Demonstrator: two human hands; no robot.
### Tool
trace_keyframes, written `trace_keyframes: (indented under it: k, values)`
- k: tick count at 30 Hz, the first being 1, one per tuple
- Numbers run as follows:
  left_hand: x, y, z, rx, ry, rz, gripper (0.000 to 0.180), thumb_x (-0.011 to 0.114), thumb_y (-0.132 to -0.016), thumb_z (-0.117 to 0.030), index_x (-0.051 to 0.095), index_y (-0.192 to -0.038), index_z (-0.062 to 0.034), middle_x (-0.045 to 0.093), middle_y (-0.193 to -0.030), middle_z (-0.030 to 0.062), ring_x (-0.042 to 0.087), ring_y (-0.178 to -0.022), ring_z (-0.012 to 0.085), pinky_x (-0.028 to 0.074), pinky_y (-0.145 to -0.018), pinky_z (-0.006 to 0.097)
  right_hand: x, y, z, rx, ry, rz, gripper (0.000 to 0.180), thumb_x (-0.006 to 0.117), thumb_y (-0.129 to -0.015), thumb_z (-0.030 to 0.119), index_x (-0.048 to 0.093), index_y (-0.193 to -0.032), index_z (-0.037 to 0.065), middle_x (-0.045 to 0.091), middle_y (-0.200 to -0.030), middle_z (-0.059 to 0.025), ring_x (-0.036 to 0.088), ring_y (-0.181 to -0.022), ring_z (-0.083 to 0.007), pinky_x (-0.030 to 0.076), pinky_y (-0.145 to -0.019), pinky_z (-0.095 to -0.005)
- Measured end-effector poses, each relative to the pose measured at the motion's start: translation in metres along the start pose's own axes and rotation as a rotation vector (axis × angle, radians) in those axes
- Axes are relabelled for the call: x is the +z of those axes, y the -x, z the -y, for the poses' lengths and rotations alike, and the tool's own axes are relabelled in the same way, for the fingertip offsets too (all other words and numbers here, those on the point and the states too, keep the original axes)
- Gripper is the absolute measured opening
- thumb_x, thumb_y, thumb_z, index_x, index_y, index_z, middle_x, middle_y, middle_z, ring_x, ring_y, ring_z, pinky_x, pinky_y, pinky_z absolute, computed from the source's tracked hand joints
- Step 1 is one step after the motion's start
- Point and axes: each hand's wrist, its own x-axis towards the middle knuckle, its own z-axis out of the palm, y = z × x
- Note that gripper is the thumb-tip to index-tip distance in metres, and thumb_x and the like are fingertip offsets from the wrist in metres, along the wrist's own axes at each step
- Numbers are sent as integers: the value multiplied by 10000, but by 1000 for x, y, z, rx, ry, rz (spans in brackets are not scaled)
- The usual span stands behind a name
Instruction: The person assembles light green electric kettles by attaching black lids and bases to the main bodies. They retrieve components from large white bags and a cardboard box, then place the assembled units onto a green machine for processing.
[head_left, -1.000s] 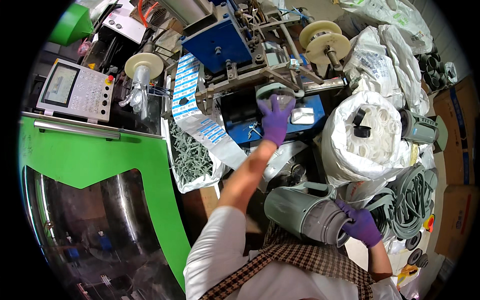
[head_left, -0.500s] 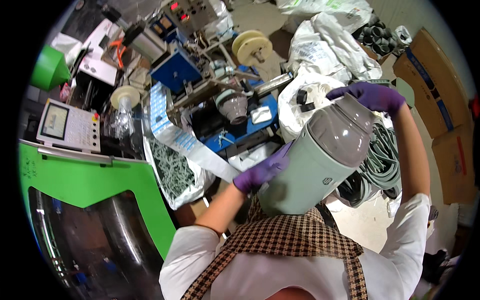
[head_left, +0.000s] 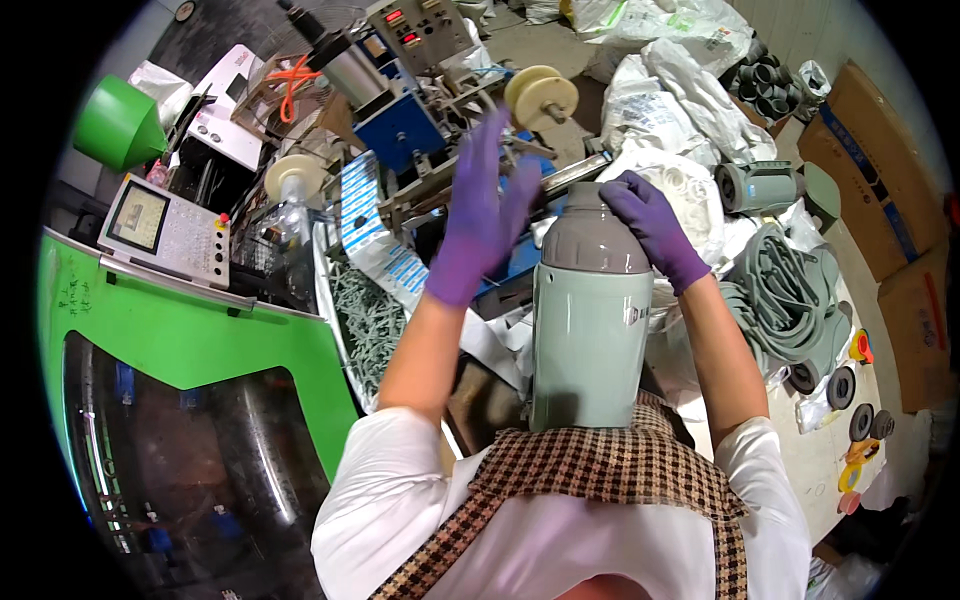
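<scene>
Right hand grasps the flask cap's edge; left hand released beside it.

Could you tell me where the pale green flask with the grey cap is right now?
In the head view the pale green flask stands upright at centre, against the person's chest, with the right hand on its grey cap and the left hand open just beside it.

Single head-worn fisheye view, looking steeply down, close over raised forearms, cluttered workbench beyond – rim bent, probably distorted
</scene>
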Motion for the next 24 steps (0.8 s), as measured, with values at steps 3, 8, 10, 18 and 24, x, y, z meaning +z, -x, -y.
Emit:
trace_keyframes:
  k: [3, 8, 10, 18, 24]
  values:
    - [11, 0, 16, -42, 46, 179, 414, 592, -950, -263, 554, -1289, -28, 594, -1223, 222, 570, -1154, 373, 432, -1010, 423, 47, -9, -4, -44, 35, 69, 314, 630, -908, 237, 639, -1116, 2, 667, -974, -72, 608, -920, -149, 480, -864, -276]
    - [16, 62, 53, -161, 209, 358, 331, 593, -968, -289, 624, -1192, -48, 635, -1133, 177, 600, -1072, 337, 455, -967, 403, 90, -9, -28, -152, 271, -26, 350, 605, -897, 137, 622, -1222, 7, 666, -1163, -113, 622, -1075, -208, 479, -974, -316]
    - [14, 63, 80, -140, 366, 354, 364, 651, -926, -294, 643, -1188, -42, 661, -1094, 183, 641, -986, 312, 491, -898, 386, 101, -13, -33, -160, 465, -127, 385, 630, -913, 288, 626, -1171, 1, 666, -1065, -112, 621, -994, -208, 489, -905, -335]
    - [11, 51, 149, -357, 346, 463, 321, 575, -989, -243, 701, -1073, 40, 730, -1018, 149, 680, -975, 224, 494, -926, 327, 103, 53, -21, -379, 223, -461, 356, 666, -897, 137, 619, -1233, 30, 659, -1151, -116, 643, -1042, -200, 507, -911, -322]
    - [26, 11, 114, -773, 1145, 321, 411, 451, -1021, -272, 634, -1245, 20, 696, -1150, 133, 671, -1031, 208, 522, -949, 353, -130, 143, -71, -69, 1059, -803, 243, 656, -856, 121, 669, -1090, 56, 685, -1012, -172, 657, -929, -378, 531, -823, -424]
